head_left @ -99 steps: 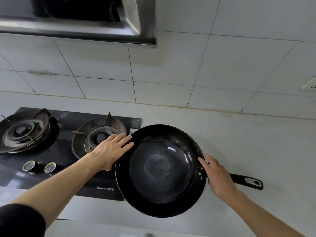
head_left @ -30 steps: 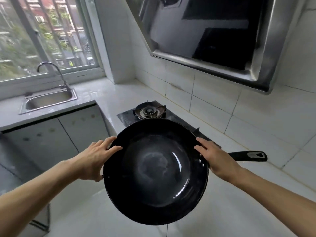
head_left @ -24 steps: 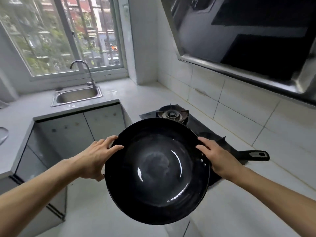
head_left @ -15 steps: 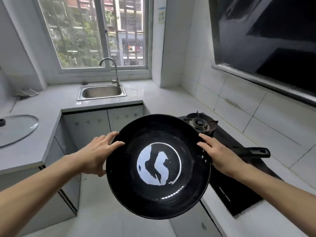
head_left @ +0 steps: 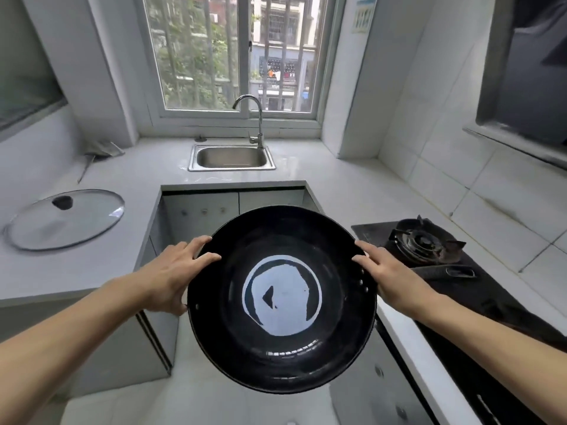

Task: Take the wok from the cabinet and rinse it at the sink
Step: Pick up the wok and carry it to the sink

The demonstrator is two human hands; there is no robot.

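Two hands carry the black wok (head_left: 282,302) in mid-air, mouth up, roughly level, over the floor between the cabinet runs. Left hand (head_left: 171,277) grips the left rim: fingers (head_left: 196,243) curled over the outer edge, thumb laid inside. Right hand (head_left: 389,277) holds the right rim by the rivets, fingers wrapped round the wall; how far they reach beneath cannot be told. The long handle (head_left: 445,271) juts out past the right fingers, unheld, above the black gas hob (head_left: 429,243).

Sink (head_left: 231,157) lies well beyond the fingertips, straight ahead under the window, gooseneck tap (head_left: 254,118) at its far right corner. Glass lid (head_left: 64,219) rests on the surface well left of the left fingers.

Risks, as judged:
- Rim-only grip on a smooth, glossy wall. Should either set of fingers slide, the wok tips and drops to the floor.
- Free handle trails right of the right fingers; a turn toward the sink could swing it into the burner grate or the surface edge and wrench the rim loose.
- The wok looks about as wide as the sink basin. Lowering it flat may knock the rim or strike the tap spout; it probably has to go in tilted.
- Once wet, the rim gets slicker. Shifting the right hand to the handle first looks safer.
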